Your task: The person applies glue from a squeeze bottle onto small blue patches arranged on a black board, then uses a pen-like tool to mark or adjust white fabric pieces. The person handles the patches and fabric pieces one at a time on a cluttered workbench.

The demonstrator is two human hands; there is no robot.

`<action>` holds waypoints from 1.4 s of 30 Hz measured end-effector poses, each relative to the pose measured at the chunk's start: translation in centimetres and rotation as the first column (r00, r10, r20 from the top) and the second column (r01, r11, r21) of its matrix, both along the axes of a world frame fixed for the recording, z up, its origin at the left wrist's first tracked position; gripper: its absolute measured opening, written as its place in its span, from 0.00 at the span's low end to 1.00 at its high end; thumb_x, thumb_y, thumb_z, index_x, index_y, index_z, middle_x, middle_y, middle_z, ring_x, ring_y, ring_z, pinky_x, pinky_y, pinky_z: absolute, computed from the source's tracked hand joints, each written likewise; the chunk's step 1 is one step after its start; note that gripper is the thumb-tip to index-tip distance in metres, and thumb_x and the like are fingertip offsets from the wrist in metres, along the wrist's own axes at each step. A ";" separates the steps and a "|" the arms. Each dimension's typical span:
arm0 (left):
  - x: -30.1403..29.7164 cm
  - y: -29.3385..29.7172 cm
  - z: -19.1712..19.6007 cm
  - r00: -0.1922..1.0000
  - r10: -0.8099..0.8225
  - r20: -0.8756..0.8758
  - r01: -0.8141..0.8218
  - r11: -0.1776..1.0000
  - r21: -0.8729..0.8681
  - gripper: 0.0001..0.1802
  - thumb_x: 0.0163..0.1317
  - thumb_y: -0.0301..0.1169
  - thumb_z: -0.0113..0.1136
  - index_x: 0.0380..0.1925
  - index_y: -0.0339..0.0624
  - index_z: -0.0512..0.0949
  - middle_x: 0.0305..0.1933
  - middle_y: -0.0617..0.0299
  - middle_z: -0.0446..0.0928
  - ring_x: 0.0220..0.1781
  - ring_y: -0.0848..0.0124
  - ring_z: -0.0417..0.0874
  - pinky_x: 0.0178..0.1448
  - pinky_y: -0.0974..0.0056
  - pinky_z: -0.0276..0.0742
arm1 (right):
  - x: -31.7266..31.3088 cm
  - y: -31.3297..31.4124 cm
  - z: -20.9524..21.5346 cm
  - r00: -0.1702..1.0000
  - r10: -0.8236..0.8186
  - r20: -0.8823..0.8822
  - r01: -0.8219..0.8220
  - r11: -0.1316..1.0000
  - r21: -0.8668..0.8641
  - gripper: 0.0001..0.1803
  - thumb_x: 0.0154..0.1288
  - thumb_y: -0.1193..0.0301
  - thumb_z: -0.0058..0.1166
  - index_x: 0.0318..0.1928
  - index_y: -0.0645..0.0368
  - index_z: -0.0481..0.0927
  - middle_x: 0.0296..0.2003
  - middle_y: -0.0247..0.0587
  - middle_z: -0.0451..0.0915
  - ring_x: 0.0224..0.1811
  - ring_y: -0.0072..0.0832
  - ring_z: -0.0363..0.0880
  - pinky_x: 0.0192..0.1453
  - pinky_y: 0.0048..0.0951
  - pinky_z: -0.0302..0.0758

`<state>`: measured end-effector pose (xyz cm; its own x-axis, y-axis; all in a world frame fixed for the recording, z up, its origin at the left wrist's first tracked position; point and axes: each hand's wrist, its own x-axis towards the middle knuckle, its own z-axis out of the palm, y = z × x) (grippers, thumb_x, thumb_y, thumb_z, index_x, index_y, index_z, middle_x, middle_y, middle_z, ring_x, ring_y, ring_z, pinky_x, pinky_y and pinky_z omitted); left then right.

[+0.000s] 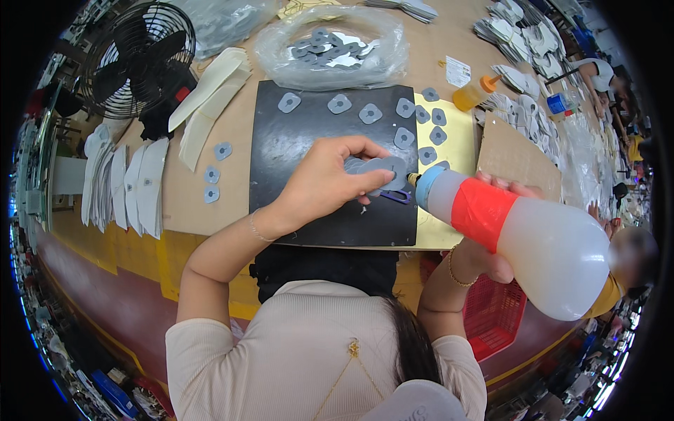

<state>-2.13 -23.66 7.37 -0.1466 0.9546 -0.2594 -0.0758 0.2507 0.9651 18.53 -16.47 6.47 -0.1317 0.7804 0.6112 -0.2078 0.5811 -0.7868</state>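
Note:
My left hand (319,177) is closed on a small fanned stack of grey patches (375,167), each with a rounded outline, above the black mat (298,210). My right hand (483,261) grips a translucent squeeze bottle (558,249) with red tape around it and a light blue collar. The bottle lies tilted on its side, its narrow nozzle (413,179) pointing left, close to the stack's edge; whether they touch I cannot tell. Just under the stack, a purple-handled tool (398,196) lies on the mat, partly hidden. Several loose grey patches (339,104) lie flat along the mat's far side.
Beyond the mat sits an open clear plastic bag (277,59) of grey patches. A yellow sheet (460,151) with more patches adjoins the mat. An orange-capped bottle (472,95), cardboard piece (516,158), pale cut pieces (144,186), black fan (140,59) and red basket (495,316) stand around.

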 end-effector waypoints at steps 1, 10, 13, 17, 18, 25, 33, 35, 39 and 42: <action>0.0 -0.1 0.1 1.000 0.002 0.006 -0.002 1.000 -0.005 0.15 0.55 0.27 0.67 0.40 0.29 0.79 0.33 0.61 0.79 0.28 0.79 0.80 0.30 0.74 0.78 | 0.0 0.1 -0.1 0.999 0.028 0.015 -0.029 0.999 0.034 0.63 0.32 0.24 0.57 0.54 0.69 0.65 0.43 0.50 0.75 0.45 0.42 0.78 0.54 0.48 0.77; -0.3 -0.6 -0.2 0.998 -0.037 0.043 0.037 0.999 0.001 0.14 0.54 0.27 0.68 0.39 0.31 0.79 0.32 0.62 0.79 0.28 0.79 0.79 0.29 0.75 0.76 | -1.1 0.0 0.4 0.999 -0.005 -0.037 0.006 0.999 0.043 0.62 0.35 0.23 0.56 0.54 0.69 0.66 0.42 0.52 0.75 0.45 0.43 0.78 0.55 0.49 0.77; -0.3 -0.6 -0.2 0.997 -0.074 0.036 0.074 0.997 -0.011 0.13 0.54 0.28 0.67 0.38 0.32 0.80 0.31 0.62 0.79 0.27 0.80 0.79 0.29 0.76 0.75 | -1.8 -0.8 1.4 0.999 -0.046 0.007 0.046 0.999 0.001 0.62 0.34 0.23 0.54 0.54 0.69 0.65 0.42 0.52 0.75 0.45 0.44 0.79 0.55 0.50 0.77; -0.2 -0.6 -0.2 0.994 -0.110 0.020 0.110 0.994 -0.004 0.13 0.54 0.28 0.67 0.37 0.32 0.80 0.30 0.63 0.79 0.27 0.81 0.78 0.29 0.75 0.75 | -1.7 -0.9 2.1 0.984 -0.025 0.177 0.022 1.000 0.017 0.62 0.35 0.24 0.55 0.55 0.69 0.65 0.44 0.53 0.75 0.45 0.44 0.79 0.55 0.50 0.77; -0.2 -0.7 -0.2 0.994 -0.112 0.011 0.113 0.994 -0.008 0.13 0.54 0.28 0.66 0.38 0.32 0.80 0.30 0.62 0.80 0.27 0.80 0.79 0.29 0.75 0.76 | -1.4 -0.4 1.9 0.978 0.025 0.207 -0.037 0.998 0.059 0.62 0.35 0.24 0.56 0.55 0.69 0.65 0.45 0.54 0.75 0.45 0.44 0.79 0.56 0.50 0.76; -0.6 -0.6 -0.7 0.982 -0.057 0.179 0.072 0.994 -0.080 0.14 0.60 0.29 0.63 0.42 0.30 0.78 0.31 0.59 0.80 0.29 0.77 0.82 0.30 0.75 0.78 | -0.8 0.2 0.8 0.965 0.225 -0.136 -0.213 0.972 0.096 0.63 0.31 0.27 0.60 0.57 0.69 0.64 0.48 0.53 0.74 0.53 0.43 0.76 0.61 0.50 0.72; -0.5 -0.5 -0.6 0.995 -0.008 0.100 0.013 0.999 -0.041 0.13 0.61 0.31 0.62 0.40 0.31 0.80 0.30 0.60 0.80 0.27 0.78 0.81 0.29 0.75 0.77 | 0.0 -0.8 0.1 0.934 0.356 -0.043 -0.345 0.924 0.163 0.60 0.31 0.34 0.67 0.56 0.69 0.65 0.49 0.53 0.74 0.54 0.41 0.76 0.63 0.47 0.72; -0.4 -0.4 -0.4 0.996 -0.008 0.087 0.011 1.000 -0.029 0.12 0.61 0.31 0.62 0.38 0.31 0.80 0.28 0.61 0.80 0.26 0.78 0.80 0.28 0.76 0.76 | 0.1 -0.7 0.0 0.943 0.333 0.002 -0.328 0.928 0.174 0.60 0.31 0.34 0.68 0.56 0.70 0.65 0.49 0.53 0.74 0.53 0.41 0.76 0.62 0.47 0.72; -0.4 -0.4 -0.1 0.994 0.008 0.107 -0.002 0.998 -0.057 0.11 0.62 0.31 0.61 0.37 0.32 0.80 0.26 0.61 0.80 0.24 0.79 0.80 0.27 0.75 0.76 | 0.7 -0.3 -0.3 0.956 0.253 0.147 -0.277 0.944 0.182 0.60 0.32 0.34 0.68 0.55 0.71 0.65 0.49 0.52 0.74 0.52 0.41 0.76 0.60 0.47 0.75; -0.5 -0.3 -0.3 0.990 0.008 0.142 0.001 0.998 -0.065 0.11 0.62 0.31 0.61 0.36 0.32 0.80 0.26 0.60 0.80 0.23 0.78 0.79 0.26 0.75 0.75 | 0.5 -1.0 0.1 0.974 0.211 0.079 -0.216 0.975 0.048 0.57 0.32 0.35 0.69 0.53 0.70 0.66 0.46 0.51 0.74 0.50 0.41 0.77 0.57 0.45 0.76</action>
